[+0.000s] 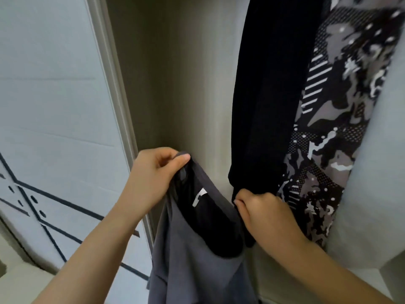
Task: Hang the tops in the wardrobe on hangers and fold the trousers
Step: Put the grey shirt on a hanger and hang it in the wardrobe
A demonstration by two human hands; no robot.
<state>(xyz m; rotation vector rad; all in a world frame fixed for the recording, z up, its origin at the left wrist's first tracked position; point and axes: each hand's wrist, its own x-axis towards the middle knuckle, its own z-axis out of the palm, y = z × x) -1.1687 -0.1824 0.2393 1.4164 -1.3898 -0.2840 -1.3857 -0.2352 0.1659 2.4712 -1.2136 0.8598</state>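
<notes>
While aloft, grey top (197, 270) between left hand (151, 178) and right hand (263, 213).

A single wide-angle camera, worn on the person's head, looks forward and down into the wardrobe (186, 84) at close range. The left hand (151, 176) and right hand (263, 213), gripping a grey garment (197, 270), sit low in centre frame. Hanging clothes (274, 84) crowd the right edge, a white door (54, 106) the left.

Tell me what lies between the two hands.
In the head view, the open neckline of the grey top spans from the left hand to the right hand, showing its dark inside and a white label.
</notes>
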